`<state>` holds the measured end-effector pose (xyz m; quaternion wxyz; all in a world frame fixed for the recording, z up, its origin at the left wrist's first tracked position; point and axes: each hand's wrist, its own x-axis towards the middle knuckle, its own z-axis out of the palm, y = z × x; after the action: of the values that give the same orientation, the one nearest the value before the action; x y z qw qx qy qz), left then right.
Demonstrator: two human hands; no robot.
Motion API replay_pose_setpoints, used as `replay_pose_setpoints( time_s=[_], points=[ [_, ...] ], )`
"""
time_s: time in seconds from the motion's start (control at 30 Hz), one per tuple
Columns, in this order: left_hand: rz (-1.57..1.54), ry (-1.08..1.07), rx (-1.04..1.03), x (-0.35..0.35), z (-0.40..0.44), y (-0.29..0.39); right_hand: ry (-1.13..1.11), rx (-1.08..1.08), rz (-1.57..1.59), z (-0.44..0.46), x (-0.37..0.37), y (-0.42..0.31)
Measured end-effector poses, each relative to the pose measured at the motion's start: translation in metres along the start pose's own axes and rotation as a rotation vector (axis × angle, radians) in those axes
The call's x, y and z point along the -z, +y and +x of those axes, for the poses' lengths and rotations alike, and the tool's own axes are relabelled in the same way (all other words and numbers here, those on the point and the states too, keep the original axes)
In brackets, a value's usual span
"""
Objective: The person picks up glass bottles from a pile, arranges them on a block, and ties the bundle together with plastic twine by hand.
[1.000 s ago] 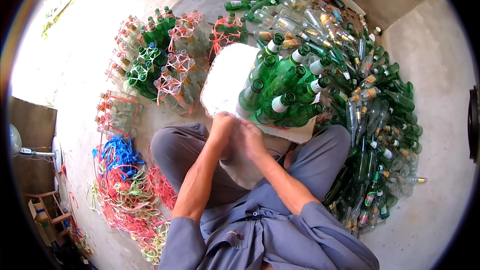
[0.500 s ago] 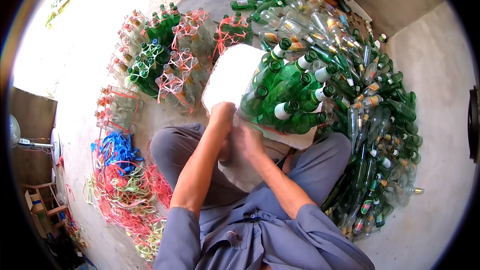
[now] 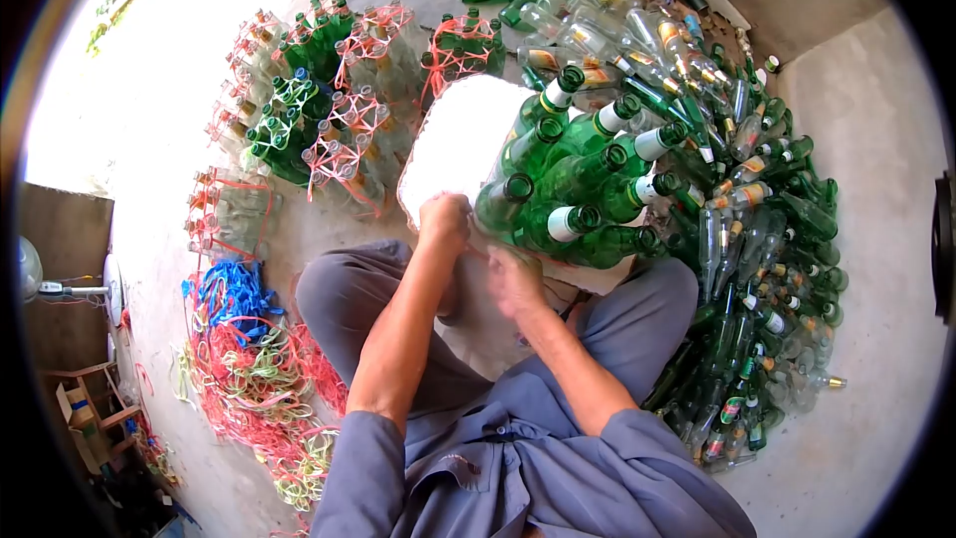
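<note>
Left hand: the left hand (image 3: 445, 217) sits just beside the lower side of the nearest green bottle, knuckles uppermost, its fingertips hidden; whether it is clenched or grasping something can't be made out.
Right hand: the right hand (image 3: 516, 279) is just in front of the slab's near edge, lower in view and blurred; I can't say whether it is released or pinching anything.
Green glass bottles: the cluster of green glass bottles (image 3: 573, 174) lies ahead and to the right of both hands, with nine necks showing. Their long axes run upward, mouths up, splaying toward the upper right in this wide view. The left hand appears the nearer, close by the cluster's left corner.
White slab: the white slab (image 3: 450, 144) bears the bottles on its right part; its bare left part reaches forward past the left hand.
Legs: bent knees in grey trousers (image 3: 349, 289) flank both hands.
Strapping heap: tangled red and pale green strips (image 3: 249, 379) lie left of the left knee, with blue strips (image 3: 234, 294) at the top.
Tied bundles: upright clear bottles bound in red strips (image 3: 344, 144) stand ahead and left.
Loose bottles: a pile of loose bottles (image 3: 732, 239) spreads along the right.
</note>
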<state>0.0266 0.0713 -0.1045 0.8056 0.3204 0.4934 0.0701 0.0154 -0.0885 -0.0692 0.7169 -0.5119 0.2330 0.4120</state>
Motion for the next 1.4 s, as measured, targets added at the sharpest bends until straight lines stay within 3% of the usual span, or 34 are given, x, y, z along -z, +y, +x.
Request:
replay_pose_setpoints(
  time_s=[0.2,0.37,0.6,0.93,1.13,1.4],
  points=[
    [-0.027,-0.003,-0.016,0.001,0.007,-0.004,-0.102,0.009,-0.017,0.013,0.016,0.004],
    [-0.124,-0.057,-0.005,0.01,0.025,-0.013,-0.048,0.005,-0.014,0.01,0.012,0.003],
    [-0.004,-0.017,-0.051,0.001,0.006,-0.003,-0.08,0.003,-0.004,0.009,0.016,0.002],
    [0.225,-0.14,-0.061,0.017,-0.009,0.009,-0.109,-0.041,0.05,0.012,0.021,0.008],
    [0.259,-0.222,-0.176,0.026,-0.014,0.003,-0.09,-0.059,0.061,0.011,0.018,0.009],
    [0.554,-0.23,-0.396,0.034,-0.024,-0.003,-0.055,-0.035,0.067,0.006,0.016,0.011]
  ],
)
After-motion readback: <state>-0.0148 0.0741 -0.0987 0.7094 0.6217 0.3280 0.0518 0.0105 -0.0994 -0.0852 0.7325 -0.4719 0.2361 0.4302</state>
